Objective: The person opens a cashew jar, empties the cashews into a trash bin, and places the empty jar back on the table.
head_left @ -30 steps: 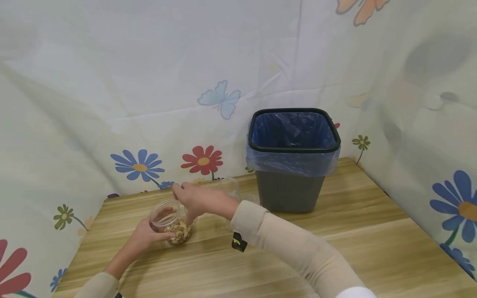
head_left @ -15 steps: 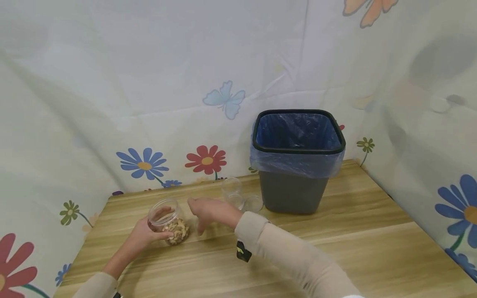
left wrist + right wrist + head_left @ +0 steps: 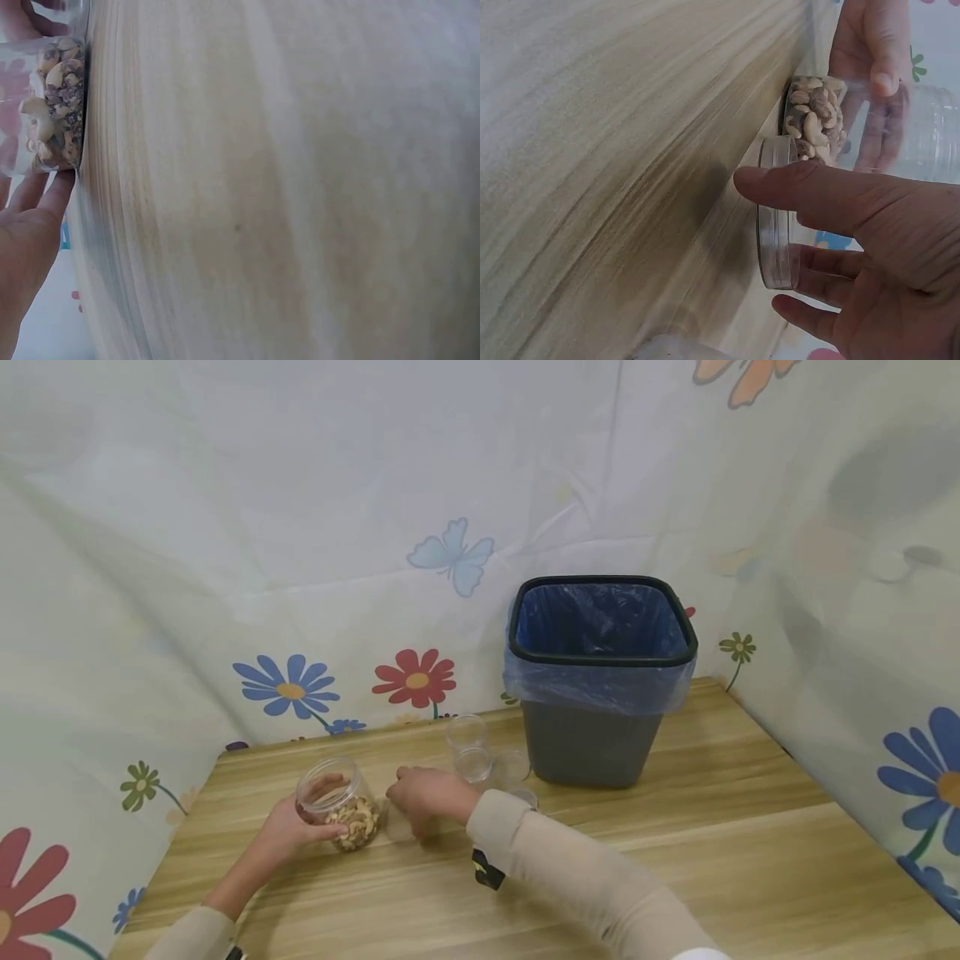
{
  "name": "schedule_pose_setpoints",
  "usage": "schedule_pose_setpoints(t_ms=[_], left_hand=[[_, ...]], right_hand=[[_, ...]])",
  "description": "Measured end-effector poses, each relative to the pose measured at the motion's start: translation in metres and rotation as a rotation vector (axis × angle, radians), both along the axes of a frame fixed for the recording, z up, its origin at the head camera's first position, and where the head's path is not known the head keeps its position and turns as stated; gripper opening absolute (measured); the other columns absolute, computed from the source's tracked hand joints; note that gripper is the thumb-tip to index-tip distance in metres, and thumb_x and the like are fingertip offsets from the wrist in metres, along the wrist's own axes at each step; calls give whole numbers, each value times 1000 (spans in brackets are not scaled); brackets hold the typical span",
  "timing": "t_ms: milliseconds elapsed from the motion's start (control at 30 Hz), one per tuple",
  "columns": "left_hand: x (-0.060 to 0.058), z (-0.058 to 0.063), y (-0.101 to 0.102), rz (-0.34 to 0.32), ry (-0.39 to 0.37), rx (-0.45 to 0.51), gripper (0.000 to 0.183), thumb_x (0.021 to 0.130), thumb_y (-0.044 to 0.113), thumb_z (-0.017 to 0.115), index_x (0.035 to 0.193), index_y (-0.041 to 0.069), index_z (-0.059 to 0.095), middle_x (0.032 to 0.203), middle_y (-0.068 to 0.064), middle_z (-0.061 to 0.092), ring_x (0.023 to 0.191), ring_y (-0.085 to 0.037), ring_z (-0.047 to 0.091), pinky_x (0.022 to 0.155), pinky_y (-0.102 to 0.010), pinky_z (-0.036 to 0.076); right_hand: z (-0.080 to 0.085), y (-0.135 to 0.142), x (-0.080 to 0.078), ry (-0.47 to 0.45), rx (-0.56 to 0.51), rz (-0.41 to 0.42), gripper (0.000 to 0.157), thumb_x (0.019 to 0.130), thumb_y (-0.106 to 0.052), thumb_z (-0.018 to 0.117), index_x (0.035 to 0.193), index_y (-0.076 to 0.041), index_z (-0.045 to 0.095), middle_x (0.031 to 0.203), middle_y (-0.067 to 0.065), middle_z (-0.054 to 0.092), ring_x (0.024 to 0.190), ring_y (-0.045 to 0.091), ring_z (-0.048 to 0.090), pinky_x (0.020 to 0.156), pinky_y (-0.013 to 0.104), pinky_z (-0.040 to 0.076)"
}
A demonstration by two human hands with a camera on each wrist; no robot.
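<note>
In the head view, a clear open jar (image 3: 327, 789) with cashew nuts (image 3: 356, 823) in its lower part stands on the wooden table. The left hand (image 3: 295, 825) grips its left side, thumb in front and fingers behind. Just right of the jar, the right hand (image 3: 431, 797) is low over the table. In the right wrist view, that hand (image 3: 885, 247) holds a clear round lid (image 3: 774, 214) between thumb and fingers, close to the jar's base. From the head the lid is mostly hidden by the hand.
Clear round containers (image 3: 472, 764) stand behind the right hand, with another clear round piece (image 3: 512, 766) beside them. A grey bin (image 3: 588, 743) with a blue liner and black rim stands at the back right. Flower-printed cloth (image 3: 315, 527) borders the table.
The right hand has come away from the jar's rim, moved right and lowered beside it, its fingers now drawn closer together. The left hand stays on the jar.
</note>
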State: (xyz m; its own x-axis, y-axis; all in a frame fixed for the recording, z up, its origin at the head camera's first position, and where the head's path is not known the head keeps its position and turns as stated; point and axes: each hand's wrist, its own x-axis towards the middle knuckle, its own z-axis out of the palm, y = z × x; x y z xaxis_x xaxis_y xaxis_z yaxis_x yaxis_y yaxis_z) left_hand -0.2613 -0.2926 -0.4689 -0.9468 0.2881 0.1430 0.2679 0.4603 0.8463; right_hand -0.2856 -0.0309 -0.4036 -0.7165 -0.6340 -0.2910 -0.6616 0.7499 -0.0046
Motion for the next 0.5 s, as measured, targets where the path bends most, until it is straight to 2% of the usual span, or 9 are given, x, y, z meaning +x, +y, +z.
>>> schedule_pose_setpoints(t_ms=[100,167,267,500], left_hand=[[0,1,1,0,3,-7,77,79,9,88,146,6,49,147,-22,52,89,-3,60,68,-21,51],[1,2,1,-5,9,-8,77,79,10,88,145,5,49,147,-22,52,90,-3,61,68,-21,52],[1,2,3,-11,16,0,77,79,9,88,145,2,48,147,-24,52,96,-3,62,70,-22,53],[1,0,2,-9,25,19,77,79,6,87,145,3,49,146,-25,52,100,-2,62,73,-21,53]], right_hand=[[-1,1,-1,2,-12,-16,74,70,-23,93,135,-25,58,125,-4,54,108,11,54,85,26,50],[-2,1,-3,6,-17,-34,78,69,-24,94,137,-23,57,126,-2,55,113,14,55,88,27,50],[-3,1,-6,13,-15,-59,76,67,-29,96,132,-19,58,122,0,58,115,18,56,91,29,50],[-5,-2,-8,-25,-44,-126,72,67,-37,97,124,-17,59,123,5,56,114,23,52,86,32,50]])
